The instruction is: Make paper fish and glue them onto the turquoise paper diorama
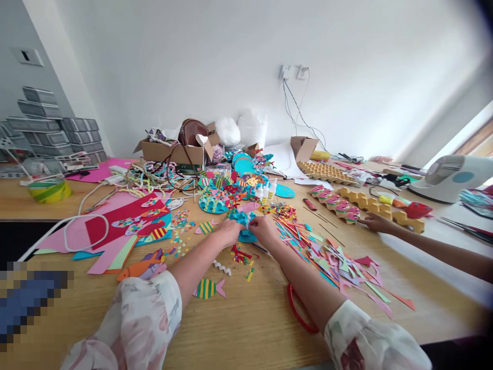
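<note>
At the middle of the table my left hand (231, 231) is closed on the left side of a blue ruffled paper craft (248, 237). From the right, my right hand (262, 229) pinches the upper part of the same craft. My fingers hide much of it. Just behind it are a pink paper fish (249, 206) and a crowded pile of colourful paper fish. A green-and-yellow striped fish (206, 226) lies left of my left hand. Nearer me lie another striped fish (207, 289) and a white wavy strip (222, 267).
Another person's hand (375, 223) touches a painted egg-carton strip (339, 204) at right. Paper strips (339, 262) spread beside my right arm, near a red ring-shaped handle (298, 311). Glue bottles (265, 191) stand behind my hands. Coloured sheets (96, 231) and a white cable (65, 221) lie left.
</note>
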The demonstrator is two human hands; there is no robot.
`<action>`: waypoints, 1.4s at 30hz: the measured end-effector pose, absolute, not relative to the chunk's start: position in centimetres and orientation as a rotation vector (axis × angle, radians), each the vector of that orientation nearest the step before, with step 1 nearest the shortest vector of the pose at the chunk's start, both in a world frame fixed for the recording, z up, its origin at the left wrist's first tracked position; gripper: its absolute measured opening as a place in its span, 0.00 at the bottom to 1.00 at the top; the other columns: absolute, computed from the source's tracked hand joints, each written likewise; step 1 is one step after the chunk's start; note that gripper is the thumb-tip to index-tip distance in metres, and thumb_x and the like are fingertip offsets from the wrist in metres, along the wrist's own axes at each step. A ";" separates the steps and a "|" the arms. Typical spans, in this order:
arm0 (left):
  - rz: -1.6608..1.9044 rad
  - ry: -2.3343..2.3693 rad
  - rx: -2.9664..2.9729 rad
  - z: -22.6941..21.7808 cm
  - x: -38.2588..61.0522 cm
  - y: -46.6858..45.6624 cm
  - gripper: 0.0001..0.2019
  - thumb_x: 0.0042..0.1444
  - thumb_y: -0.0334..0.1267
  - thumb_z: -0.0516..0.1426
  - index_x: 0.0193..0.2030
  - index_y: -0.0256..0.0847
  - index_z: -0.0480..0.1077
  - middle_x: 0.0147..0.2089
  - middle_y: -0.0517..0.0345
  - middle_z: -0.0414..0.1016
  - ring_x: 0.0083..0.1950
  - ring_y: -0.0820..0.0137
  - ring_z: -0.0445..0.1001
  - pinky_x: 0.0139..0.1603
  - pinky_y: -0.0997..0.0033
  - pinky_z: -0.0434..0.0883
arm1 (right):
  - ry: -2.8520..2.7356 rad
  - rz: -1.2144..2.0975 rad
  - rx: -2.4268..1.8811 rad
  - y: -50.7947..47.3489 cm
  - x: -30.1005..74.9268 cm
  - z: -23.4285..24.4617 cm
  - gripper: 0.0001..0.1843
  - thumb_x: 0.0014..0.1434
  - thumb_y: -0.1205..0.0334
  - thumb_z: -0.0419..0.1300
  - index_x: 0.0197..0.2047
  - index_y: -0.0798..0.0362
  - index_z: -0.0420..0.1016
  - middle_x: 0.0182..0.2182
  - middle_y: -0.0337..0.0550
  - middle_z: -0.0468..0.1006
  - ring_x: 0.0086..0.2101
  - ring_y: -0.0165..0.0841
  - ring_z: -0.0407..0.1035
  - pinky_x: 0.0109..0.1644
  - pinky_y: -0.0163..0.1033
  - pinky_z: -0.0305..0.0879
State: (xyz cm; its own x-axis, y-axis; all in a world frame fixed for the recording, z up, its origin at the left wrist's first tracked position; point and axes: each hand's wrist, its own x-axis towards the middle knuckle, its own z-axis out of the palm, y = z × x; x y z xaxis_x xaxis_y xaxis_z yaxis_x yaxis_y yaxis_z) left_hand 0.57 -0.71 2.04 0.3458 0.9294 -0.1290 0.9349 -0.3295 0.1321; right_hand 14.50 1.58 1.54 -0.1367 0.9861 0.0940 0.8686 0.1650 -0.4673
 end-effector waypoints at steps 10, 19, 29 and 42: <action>-0.047 1.705 2.435 2.3 0.7 -0.9 0.21 0.58 0.29 0.45 0.55 0.50 0.65 0.47 0.50 0.72 0.50 0.60 0.68 0.47 0.66 0.65 | -2.139 0.297 -1.831 1.9 13.8 0.6 0.11 0.52 0.67 0.55 0.36 0.53 0.78 0.38 0.50 0.78 0.40 0.41 0.71 0.39 0.39 0.63; -0.051 1.719 2.446 1.8 0.6 -0.5 0.23 0.56 0.27 0.46 0.55 0.53 0.65 0.47 0.51 0.71 0.51 0.59 0.68 0.47 0.64 0.65 | -2.158 0.282 -1.877 2.0 13.7 0.5 0.12 0.53 0.66 0.54 0.36 0.52 0.78 0.38 0.49 0.78 0.40 0.40 0.71 0.39 0.38 0.63; -0.038 1.685 2.468 1.3 0.4 -0.2 0.24 0.55 0.27 0.46 0.56 0.52 0.64 0.47 0.50 0.71 0.50 0.59 0.68 0.47 0.63 0.65 | -2.166 0.253 -1.916 1.8 13.6 0.5 0.13 0.53 0.66 0.53 0.37 0.52 0.78 0.39 0.50 0.78 0.41 0.40 0.71 0.39 0.38 0.63; 0.042 1.621 2.415 1.1 -0.1 0.3 0.23 0.55 0.27 0.46 0.55 0.48 0.65 0.50 0.51 0.72 0.52 0.59 0.69 0.50 0.64 0.65 | -2.182 0.238 -1.953 1.9 13.5 0.5 0.15 0.55 0.65 0.51 0.38 0.52 0.78 0.38 0.50 0.79 0.40 0.39 0.71 0.39 0.37 0.62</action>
